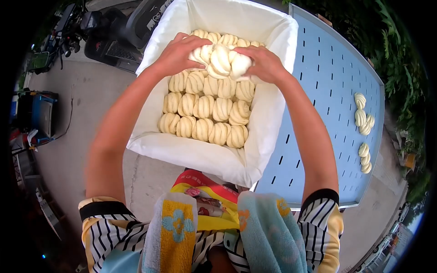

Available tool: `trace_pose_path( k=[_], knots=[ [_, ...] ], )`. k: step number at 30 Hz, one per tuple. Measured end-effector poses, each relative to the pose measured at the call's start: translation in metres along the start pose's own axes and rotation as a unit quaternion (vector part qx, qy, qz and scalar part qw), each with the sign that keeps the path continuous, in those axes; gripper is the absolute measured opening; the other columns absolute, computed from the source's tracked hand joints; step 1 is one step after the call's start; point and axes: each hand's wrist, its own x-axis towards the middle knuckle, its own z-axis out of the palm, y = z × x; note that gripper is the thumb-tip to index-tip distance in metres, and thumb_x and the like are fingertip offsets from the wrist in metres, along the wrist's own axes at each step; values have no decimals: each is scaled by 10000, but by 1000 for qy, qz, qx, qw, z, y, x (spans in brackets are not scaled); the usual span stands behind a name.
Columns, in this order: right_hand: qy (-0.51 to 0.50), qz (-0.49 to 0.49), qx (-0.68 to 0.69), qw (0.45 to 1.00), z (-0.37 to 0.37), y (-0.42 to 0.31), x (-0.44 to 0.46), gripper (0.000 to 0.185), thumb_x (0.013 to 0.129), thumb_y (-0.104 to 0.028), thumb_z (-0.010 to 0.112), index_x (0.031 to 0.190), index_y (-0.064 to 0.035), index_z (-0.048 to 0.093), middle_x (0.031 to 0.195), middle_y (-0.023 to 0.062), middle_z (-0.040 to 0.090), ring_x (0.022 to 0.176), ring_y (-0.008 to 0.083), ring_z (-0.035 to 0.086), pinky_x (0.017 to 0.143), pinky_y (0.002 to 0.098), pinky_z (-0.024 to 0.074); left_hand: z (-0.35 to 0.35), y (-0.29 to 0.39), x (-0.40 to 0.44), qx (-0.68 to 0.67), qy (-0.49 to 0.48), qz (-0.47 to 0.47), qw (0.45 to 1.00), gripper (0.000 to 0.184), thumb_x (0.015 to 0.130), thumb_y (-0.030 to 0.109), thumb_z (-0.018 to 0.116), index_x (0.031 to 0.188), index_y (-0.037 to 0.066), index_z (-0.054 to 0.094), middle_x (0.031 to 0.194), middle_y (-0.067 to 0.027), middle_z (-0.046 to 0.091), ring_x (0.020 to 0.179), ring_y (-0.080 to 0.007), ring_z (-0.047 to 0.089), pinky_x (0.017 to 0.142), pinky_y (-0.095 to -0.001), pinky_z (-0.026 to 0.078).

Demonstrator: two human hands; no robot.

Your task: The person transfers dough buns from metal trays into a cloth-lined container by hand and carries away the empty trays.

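A row of pale twisted dough buns is squeezed between my two hands above the basket. My left hand grips its left end, fingers curled round it. At its right end my right hand is closed on the buns. Beneath them, the basket lined with white cloth holds several neat rows of twisted buns. More buns show behind my hands at the far side, partly hidden by the held ones.
To the right lies a blue slotted tray with several buns near its right edge. A parked scooter stands at the upper left. Equipment is at the far left, and green plants are at the upper right.
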Motion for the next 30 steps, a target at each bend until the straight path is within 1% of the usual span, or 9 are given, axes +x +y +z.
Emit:
trace_pose_path(
  k=[6, 9, 14, 16, 18, 21, 23, 26, 30],
  knots=[
    [-88, 88, -113, 986, 115, 54, 99, 638, 789, -282, 772, 1363, -424, 532, 1256, -67, 604, 1140, 220, 532, 942, 487, 453, 125, -120, 10, 44, 23, -62, 997, 647, 704, 391, 828, 1294, 263, 594, 1264, 31, 608, 1177, -307, 482, 1022, -438, 406],
    [-80, 110, -181, 974, 168, 68, 90, 660, 829, -215, 728, 1402, -426, 477, 1325, -70, 559, 1228, 212, 482, 1000, 523, 397, 161, -131, -2, 76, -52, -103, 990, 694, 753, 376, 797, 1382, 306, 510, 1380, 23, 520, 1307, -323, 404, 1088, -551, 303],
    [-114, 127, -158, 972, 168, 54, 74, 664, 897, -152, 605, 1472, -405, 387, 1489, -17, 445, 1395, 288, 352, 1115, 643, 230, 148, -104, -9, 108, -136, -194, 965, 762, 795, 501, 726, 1467, 327, 412, 1560, -26, 331, 1463, -374, 183, 1150, -628, 120],
    [-100, 162, -166, 968, 180, 57, 79, 594, 943, -200, 526, 1485, -392, 375, 1560, 6, 366, 1464, 330, 252, 1131, 699, 127, 156, -96, -8, 138, -161, -208, 955, 911, 770, 688, 651, 1530, 322, 306, 1621, -71, 211, 1494, -407, 69, 1159, -635, 67],
    [-87, 168, -166, 968, 179, 51, 88, 549, 959, -261, 510, 1485, -366, 392, 1606, 32, 286, 1492, 349, 189, 1130, 720, 17, 160, -98, -1, 171, -198, -214, 941, 995, 761, 708, 645, 1565, 316, 210, 1647, -69, 126, 1499, -413, 31, 1161, -637, 66],
    [-64, 143, -123, 980, 108, 10, 66, 619, 922, -209, 534, 1514, -259, 360, 1608, 63, 267, 1505, 321, 152, 1162, 654, 93, 118, -60, 25, 222, -284, -237, 902, 981, 782, 684, 646, 1569, 341, 172, 1651, -77, 103, 1509, -372, 43, 1161, -641, 74],
    [26, 120, -74, 990, 43, 8, 26, 646, 905, -236, 602, 1507, -230, 368, 1601, 70, 275, 1499, 302, 173, 1175, 613, 117, 91, -27, 41, 232, -191, -194, 934, 904, 819, 572, 685, 1557, 289, 246, 1630, -102, 176, 1498, -375, 107, 1135, -673, 121],
    [196, 121, -56, 972, -50, 47, -102, 732, 829, -332, 732, 1470, -181, 413, 1561, 88, 340, 1476, 300, 231, 1162, 585, 177, 78, 16, 90, 188, 81, -33, 978, 788, 839, 408, 732, 1507, 202, 369, 1568, -138, 308, 1463, -382, 212, 1128, -626, 207],
    [292, 311, -108, 898, -79, 192, -307, 867, 713, -344, 845, 1443, -125, 432, 1506, 177, 397, 1390, 345, 371, 1100, 440, 368, 80, 174, 174, 35, 174, 238, 955, 699, 803, 239, 778, 1425, 143, 472, 1472, -161, 437, 1408, -379, 324, 1126, -474, 289]
  ],
)
